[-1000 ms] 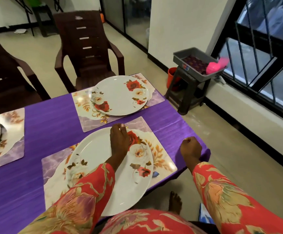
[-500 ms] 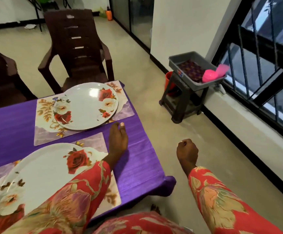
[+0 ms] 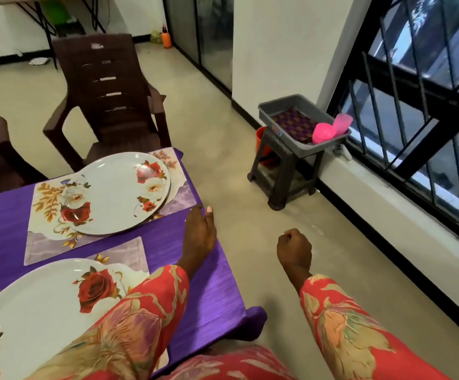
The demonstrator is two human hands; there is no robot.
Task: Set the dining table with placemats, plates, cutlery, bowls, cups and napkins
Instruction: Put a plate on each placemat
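Purple bench (image 3: 190, 294), right edge: two floral plates (image 3: 113, 196) on placemats (image 3: 85, 242), stiff, glossy, probably slippery; best lifted by the rim. Left hand (image 3: 198, 237) flat at that edge, fingers extended, holding nothing. Right hand (image 3: 295, 249) off the bench, curled into an empty fist.

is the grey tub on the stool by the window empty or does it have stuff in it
Not empty. The grey tub holds a pink cup, a pink bowl and patterned purple cloth.

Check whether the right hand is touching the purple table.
Apart. The head view shows the right hand, closed in a fist, out over bare floor, with a plain strip of floor between it and the edge of the purple table.
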